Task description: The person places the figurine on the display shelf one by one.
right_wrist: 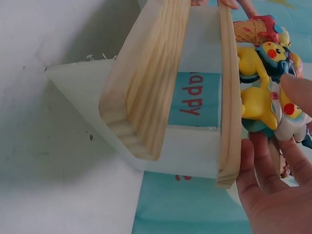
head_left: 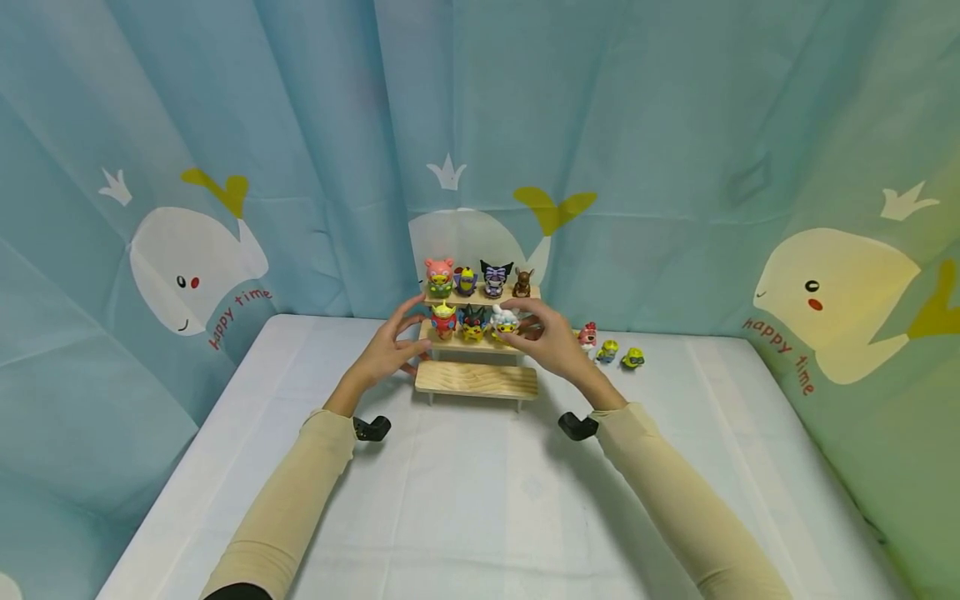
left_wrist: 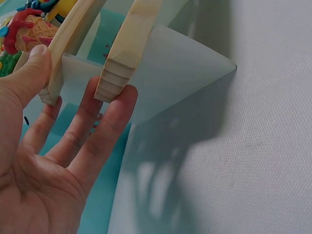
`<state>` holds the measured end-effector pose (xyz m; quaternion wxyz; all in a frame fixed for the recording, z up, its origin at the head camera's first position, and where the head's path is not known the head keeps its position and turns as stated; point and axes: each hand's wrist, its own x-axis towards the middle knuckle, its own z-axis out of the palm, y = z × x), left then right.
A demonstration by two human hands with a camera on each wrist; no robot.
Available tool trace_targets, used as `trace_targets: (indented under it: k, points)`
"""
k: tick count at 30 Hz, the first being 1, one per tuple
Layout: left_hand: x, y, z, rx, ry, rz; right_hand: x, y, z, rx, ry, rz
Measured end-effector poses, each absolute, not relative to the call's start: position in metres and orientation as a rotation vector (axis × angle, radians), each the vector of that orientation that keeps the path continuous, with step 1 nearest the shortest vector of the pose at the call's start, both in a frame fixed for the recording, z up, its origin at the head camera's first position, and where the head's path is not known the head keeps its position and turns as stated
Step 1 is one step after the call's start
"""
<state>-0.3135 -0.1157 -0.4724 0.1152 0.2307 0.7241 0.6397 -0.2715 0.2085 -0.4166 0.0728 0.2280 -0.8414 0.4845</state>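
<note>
A three-tier wooden display stand (head_left: 477, 378) with pale side panels stands at the back of the table. My left hand (head_left: 384, 348) is at its left side, fingers spread. In the left wrist view, its thumb and fingertips touch the ends of the middle and lowest boards. My right hand (head_left: 555, 337) pinches a yellow figurine with a white hat (head_left: 505, 323) between thumb and fingers, at the right end of the middle tier. Beside it on that tier are a yellow figurine with a dark hood (head_left: 473, 325) and a red-and-green figurine on a waffle cone (left_wrist: 35, 33).
Along the top tier are a pink-hooded figurine (head_left: 439, 278), a purple-and-yellow one (head_left: 466, 282), a black-eared one (head_left: 495, 279) and a brown one (head_left: 522, 284). Right of the stand, a pink figurine (head_left: 588, 337) and two small yellow ones (head_left: 633, 358) rest before the curtain (head_left: 675, 283).
</note>
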Motion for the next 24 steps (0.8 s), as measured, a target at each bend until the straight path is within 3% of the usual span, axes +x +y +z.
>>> trace_targets:
  k: [24]
  points:
    - [-0.315, -0.117, -0.474, 0.686, 2.133, 1.869, -0.240, 0.267, -0.405, 0.679, -2.530, 1.293]
